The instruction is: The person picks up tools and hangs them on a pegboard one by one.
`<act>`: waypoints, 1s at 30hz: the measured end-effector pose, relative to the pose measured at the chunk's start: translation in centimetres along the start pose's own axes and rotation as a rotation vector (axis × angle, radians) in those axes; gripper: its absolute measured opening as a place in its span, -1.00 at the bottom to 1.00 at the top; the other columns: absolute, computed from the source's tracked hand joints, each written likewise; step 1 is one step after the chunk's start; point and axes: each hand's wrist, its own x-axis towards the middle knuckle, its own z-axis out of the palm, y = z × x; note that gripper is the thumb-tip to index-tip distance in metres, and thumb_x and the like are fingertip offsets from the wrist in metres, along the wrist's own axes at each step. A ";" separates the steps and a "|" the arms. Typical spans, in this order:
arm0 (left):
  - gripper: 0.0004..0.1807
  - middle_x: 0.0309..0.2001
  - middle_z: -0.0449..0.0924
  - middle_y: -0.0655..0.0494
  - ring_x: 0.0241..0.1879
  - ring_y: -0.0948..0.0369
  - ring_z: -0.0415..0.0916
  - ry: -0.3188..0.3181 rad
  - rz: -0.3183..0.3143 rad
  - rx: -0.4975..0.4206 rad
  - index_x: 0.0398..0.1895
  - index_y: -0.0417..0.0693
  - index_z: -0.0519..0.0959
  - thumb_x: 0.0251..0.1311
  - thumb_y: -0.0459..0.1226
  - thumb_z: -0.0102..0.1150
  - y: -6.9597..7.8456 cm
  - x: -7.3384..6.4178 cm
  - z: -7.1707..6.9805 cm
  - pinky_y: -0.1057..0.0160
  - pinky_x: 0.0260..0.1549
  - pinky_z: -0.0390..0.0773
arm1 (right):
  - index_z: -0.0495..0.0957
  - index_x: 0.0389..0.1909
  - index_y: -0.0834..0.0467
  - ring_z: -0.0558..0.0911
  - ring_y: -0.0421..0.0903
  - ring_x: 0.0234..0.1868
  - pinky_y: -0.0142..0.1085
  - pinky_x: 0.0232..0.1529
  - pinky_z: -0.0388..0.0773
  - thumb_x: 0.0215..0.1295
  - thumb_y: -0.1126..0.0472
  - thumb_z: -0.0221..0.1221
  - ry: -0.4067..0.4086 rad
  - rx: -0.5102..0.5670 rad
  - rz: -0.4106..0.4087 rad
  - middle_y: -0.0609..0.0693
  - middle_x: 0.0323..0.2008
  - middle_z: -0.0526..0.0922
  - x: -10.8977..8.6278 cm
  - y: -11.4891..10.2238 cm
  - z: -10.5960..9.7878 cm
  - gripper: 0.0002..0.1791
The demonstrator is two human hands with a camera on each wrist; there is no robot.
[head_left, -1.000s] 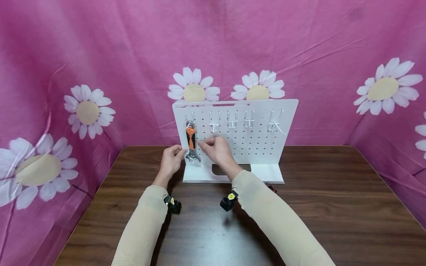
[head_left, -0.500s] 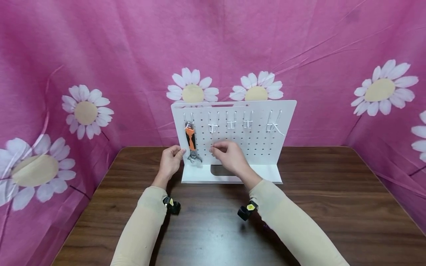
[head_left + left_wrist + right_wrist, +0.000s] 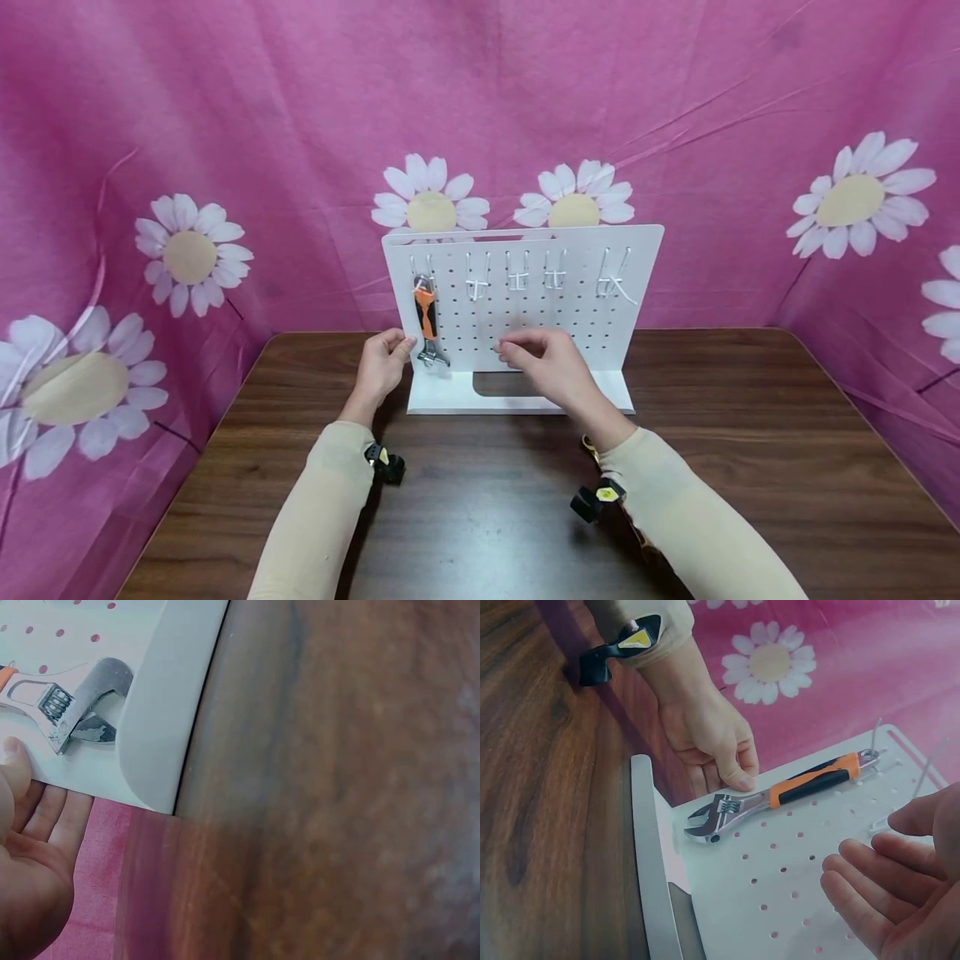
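A white pegboard (image 3: 483,317) stands upright on the table. From its leftmost hook hangs an adjustable wrench (image 3: 426,318) with an orange-and-black handle, its metal head (image 3: 90,694) pointing down. My left hand (image 3: 382,365) pinches the board's left edge beside the wrench, thumb in front and fingers reaching behind. My right hand (image 3: 551,362) is in front of the board's lower middle, right of the wrench. In the right wrist view, the fingers (image 3: 877,881) of that hand are loosely bent, and nothing shows between them.
Several white wire hooks (image 3: 517,279) line the upper board, the rightmost hook (image 3: 615,283) sitting askew. A gold-coloured metal tool (image 3: 590,448) lies on the wooden table (image 3: 465,500), mostly hidden under my right forearm. A pink flowered cloth (image 3: 495,100) hangs behind the table.
My right hand has moved away from beside the wrench, rightward and slightly down. The left hand keeps its hold on the board's edge. The gold-coloured tool has come into view beneath the right sleeve.
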 end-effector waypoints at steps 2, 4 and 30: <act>-0.77 -0.29 0.78 -0.18 -0.21 0.18 0.68 -0.001 0.000 0.004 -0.21 -0.33 0.67 0.58 -0.30 0.22 0.0 0.0 0.0 0.43 -0.23 0.66 | 0.78 0.04 0.30 0.84 0.05 -0.09 -0.46 -0.11 0.71 0.54 0.23 0.28 0.001 -0.002 -0.007 0.19 -0.09 0.87 -0.5 0.1 -0.5 -0.75; -0.77 -0.30 0.78 -0.17 -0.23 0.22 0.67 0.000 0.002 0.011 -0.20 -0.33 0.67 0.58 -0.30 0.22 0.0 0.0 0.0 0.46 -0.25 0.64 | 0.78 0.05 0.31 0.84 0.08 -0.07 -0.40 -0.07 0.76 0.54 0.22 0.29 -0.003 0.011 0.002 0.20 -0.08 0.87 -1.0 0.3 -0.9 -0.74; -0.75 -0.32 0.73 -0.23 -0.18 0.00 0.66 0.004 0.006 0.033 -0.18 -0.33 0.68 0.59 -0.26 0.22 -0.3 0.1 0.0 0.45 -0.30 0.57 | 0.82 -0.01 0.13 0.74 -0.31 -0.13 -0.46 -0.06 0.69 0.55 0.14 0.31 0.029 -0.177 -0.013 0.01 -0.11 0.88 -7.1 3.8 -5.8 -0.81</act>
